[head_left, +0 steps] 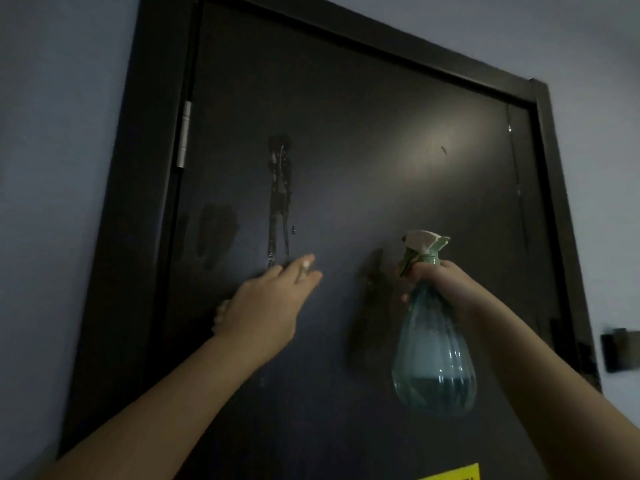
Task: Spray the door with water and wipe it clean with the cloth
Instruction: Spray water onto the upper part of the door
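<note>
Two hands (266, 299) (440, 278), one spray bottle (433, 358), one wet door (346, 133).

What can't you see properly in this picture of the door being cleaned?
- Cloth: head view, only a pale scrap shows past the left hand, which covers the rest.
- Yellow sticker: cut off by the bottom edge, text unreadable.
- Door lower part: out of frame.
- Spray bottle nozzle: blurred.

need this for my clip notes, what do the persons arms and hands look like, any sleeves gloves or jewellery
Both forearms are bare as far as the view shows, with no sleeves in sight. The left hand and right hand wear no gloves, and no watch, bracelet or ring shows. The dim light and blur could hide something small.
</note>
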Motion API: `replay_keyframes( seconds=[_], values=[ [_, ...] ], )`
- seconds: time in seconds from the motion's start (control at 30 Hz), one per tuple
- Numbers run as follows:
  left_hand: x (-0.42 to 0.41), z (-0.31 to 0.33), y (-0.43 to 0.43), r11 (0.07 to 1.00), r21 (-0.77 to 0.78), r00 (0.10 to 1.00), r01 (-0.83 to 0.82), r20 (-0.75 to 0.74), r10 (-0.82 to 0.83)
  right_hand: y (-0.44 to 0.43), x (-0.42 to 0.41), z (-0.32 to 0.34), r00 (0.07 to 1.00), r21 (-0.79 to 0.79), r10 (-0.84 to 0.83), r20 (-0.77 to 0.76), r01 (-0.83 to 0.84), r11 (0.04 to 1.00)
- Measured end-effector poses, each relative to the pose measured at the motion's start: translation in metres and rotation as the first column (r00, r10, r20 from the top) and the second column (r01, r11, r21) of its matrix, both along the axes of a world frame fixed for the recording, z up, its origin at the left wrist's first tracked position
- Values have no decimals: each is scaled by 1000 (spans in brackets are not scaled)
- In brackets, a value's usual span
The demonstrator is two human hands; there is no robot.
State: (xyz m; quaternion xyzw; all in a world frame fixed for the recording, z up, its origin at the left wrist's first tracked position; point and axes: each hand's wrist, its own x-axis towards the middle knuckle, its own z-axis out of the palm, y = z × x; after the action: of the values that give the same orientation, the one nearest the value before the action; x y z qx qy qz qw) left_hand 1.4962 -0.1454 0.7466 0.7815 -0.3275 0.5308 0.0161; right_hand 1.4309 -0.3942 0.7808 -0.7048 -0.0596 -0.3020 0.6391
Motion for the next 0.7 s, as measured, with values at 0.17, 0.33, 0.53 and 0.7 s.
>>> replay_keyframes(
  seconds=[0.17, 0.33, 0.53, 0.7],
  values=[
    [0, 10, -66, 983, 112, 985, -148, -68, 156, -35, -2, 4, 1000, 2, -30, -6, 30, 1000],
    [4, 24, -102, 946, 99, 947, -308, -63, 315, -55, 0, 13, 999, -13, 47, -18, -47, 999],
    [8, 17, -116, 918, 49, 915, -394, -74, 396, -76, 11, 5, 988, -124, 118, -96, -130, 984],
    [10, 11, -122, 907, -4, 904, -420, -90, 418, -93, 15, -15, 964, -197, 178, -199, -217, 956]
  ],
)
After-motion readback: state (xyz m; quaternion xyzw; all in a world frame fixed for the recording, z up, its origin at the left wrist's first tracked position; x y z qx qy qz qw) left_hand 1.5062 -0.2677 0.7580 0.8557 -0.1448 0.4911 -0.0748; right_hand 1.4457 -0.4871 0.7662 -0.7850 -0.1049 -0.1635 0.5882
